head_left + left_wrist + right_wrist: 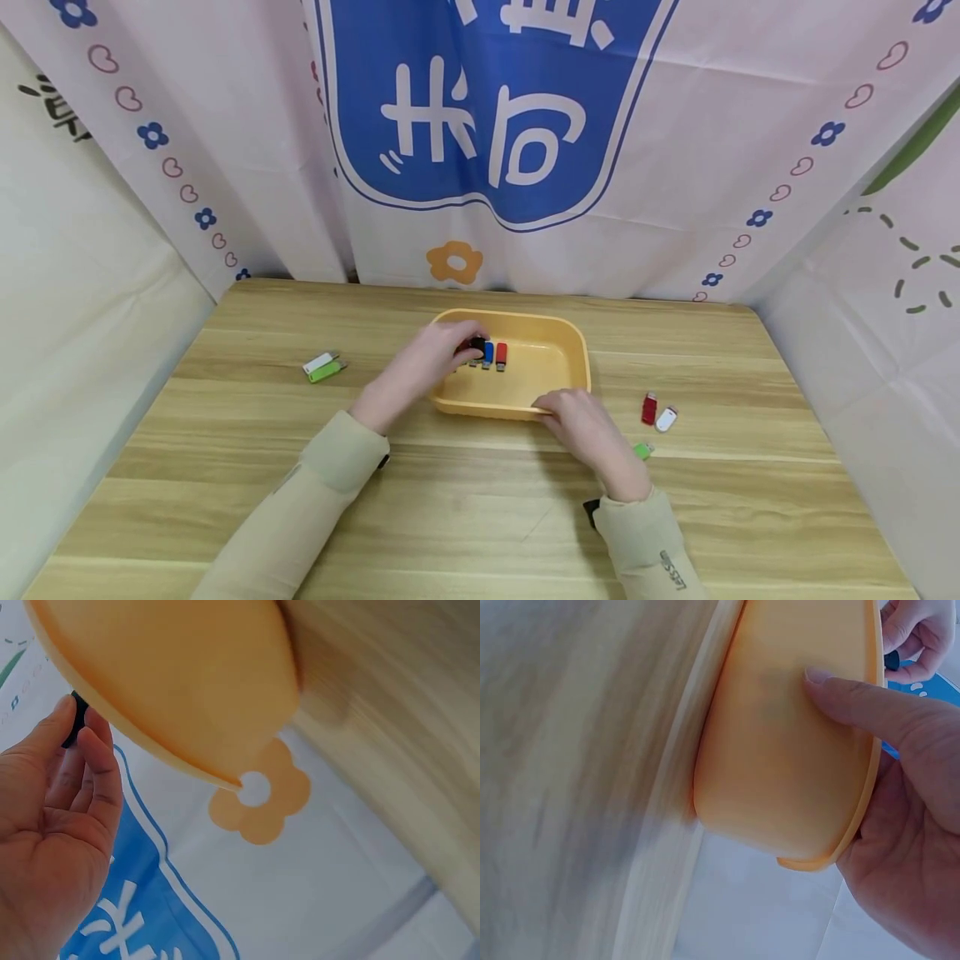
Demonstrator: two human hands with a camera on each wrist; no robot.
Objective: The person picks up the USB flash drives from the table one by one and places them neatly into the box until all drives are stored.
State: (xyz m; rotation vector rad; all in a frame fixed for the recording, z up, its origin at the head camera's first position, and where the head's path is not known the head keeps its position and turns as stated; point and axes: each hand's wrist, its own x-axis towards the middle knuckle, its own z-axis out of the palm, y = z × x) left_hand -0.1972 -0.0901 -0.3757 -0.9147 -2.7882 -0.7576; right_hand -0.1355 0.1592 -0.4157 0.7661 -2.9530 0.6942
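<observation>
A person's two hands work at a yellow tray (pixel 536 375) set toward the far edge of a wooden counter (pixel 480 500), about midway between its left and right edges. The left hand (pixel 441 346), reaching over the tray's left rim, pinches a black USB drive (pixel 477 342) between thumb and fingers above the left half of the tray; whether the drive touches the tray floor is hard to tell behind the fingers. The right hand (pixel 585 427) grips the near wall close to the tray's near right corner, thumb pressed outside, fingers over the rim. Just beside the black drive lie a blue drive (pixel 488 354) and a red drive (pixel 502 357) in a row, with more connectors partly hidden by the left hand; from the red drive to the right wall runs plain yellow floor. A narrow strip of wood separates the tray from the far edge, a broad stretch of grain lies in front. Toward the counter's left edge, a long white drive (pixel 318 362) and a bright green drive (pixel 325 372) lie side by side, well apart from the tray. On the right, near the right wrist, sit a dark red drive (pixel 649 409), a rounded white drive (pixel 665 420) and a second green drive (pixel 642 451), the last partly covered by the wrist.
</observation>
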